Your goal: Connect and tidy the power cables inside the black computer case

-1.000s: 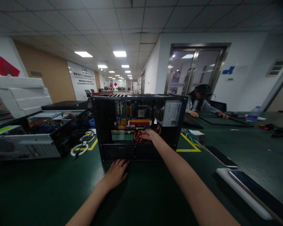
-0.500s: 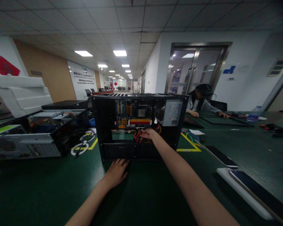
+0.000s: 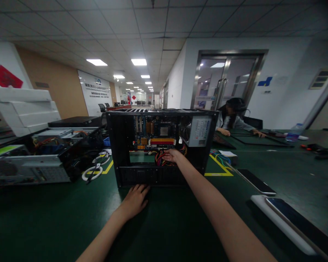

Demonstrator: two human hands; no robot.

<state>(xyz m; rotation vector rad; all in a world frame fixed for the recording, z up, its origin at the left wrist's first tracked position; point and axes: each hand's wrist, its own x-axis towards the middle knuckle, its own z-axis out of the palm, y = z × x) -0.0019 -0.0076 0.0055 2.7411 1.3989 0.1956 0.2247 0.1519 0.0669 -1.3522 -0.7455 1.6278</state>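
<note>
Centrally, computer case (image 3: 120,145) on green table (image 3: 43,225); office.

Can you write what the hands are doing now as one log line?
left hand: flat on table by computer case | right hand: inside case at cables, grip unclear | case: upright, side open

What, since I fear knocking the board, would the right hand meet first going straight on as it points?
Probably the coloured cables at its fingertips inside the computer case; the motherboard stands behind them. Depth is unclear, so the right hand may be touching them.
</note>
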